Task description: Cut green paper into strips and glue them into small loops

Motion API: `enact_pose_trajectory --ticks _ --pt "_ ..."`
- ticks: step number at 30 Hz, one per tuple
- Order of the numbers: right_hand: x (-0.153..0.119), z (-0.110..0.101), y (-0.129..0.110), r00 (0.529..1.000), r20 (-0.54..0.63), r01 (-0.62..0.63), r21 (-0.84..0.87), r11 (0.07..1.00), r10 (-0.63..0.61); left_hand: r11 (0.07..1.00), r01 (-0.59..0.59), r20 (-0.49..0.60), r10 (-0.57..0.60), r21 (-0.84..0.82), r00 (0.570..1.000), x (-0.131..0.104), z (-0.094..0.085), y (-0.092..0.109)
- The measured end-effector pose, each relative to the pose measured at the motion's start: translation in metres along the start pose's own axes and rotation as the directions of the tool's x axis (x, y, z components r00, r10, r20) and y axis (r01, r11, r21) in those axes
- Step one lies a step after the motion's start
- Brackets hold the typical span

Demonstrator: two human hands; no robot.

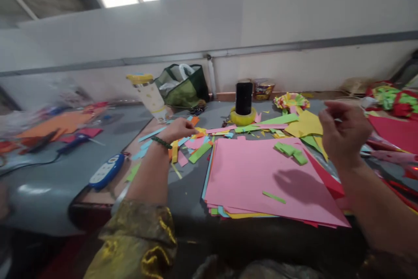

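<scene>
My left hand, a beaded bracelet on its wrist, reaches over a scatter of coloured paper strips. Its fingers are drawn together at the edge of the pile; what they pinch, if anything, I cannot make out. My right hand is raised above the right side, fingers curled in, and nothing can be clearly seen in them. Between the hands lies a stack of coloured paper sheets, pink on top. On it rest a folded green paper strip and a thin green sliver.
Behind stand a tumbler, a green bag, a phone propped in a yellow tape roll, and a snack cup. A paper flower and yellow paper lie right. A blue controller sits left.
</scene>
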State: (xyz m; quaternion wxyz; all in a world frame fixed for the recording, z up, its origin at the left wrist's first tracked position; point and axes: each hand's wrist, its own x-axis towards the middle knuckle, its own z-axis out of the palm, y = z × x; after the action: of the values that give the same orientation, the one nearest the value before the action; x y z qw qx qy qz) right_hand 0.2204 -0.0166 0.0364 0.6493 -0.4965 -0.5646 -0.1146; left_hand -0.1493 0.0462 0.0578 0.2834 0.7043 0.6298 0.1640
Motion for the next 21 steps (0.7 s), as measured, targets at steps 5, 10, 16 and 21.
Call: enact_pose_trajectory --ticks 5,10,16,21 --pt "-0.017 0.009 0.007 0.971 0.133 0.205 -0.034 0.978 -0.199 0.957 -0.020 0.254 -0.057 0.290 0.965 0.010 0.020 -0.007" --pt "-0.029 0.018 0.014 0.894 0.272 0.365 0.019 0.931 -0.356 0.977 -0.038 0.324 -0.033 0.210 0.946 0.018 0.035 -0.009" --pt "-0.035 0.018 0.011 0.880 0.371 0.306 0.030 0.951 -0.295 0.992 -0.064 0.346 0.024 0.105 0.938 0.013 0.026 -0.005" --pt "-0.037 0.021 0.012 0.860 0.386 0.340 0.057 0.939 -0.335 0.995 -0.094 0.335 0.083 0.017 0.938 0.007 0.013 -0.004"
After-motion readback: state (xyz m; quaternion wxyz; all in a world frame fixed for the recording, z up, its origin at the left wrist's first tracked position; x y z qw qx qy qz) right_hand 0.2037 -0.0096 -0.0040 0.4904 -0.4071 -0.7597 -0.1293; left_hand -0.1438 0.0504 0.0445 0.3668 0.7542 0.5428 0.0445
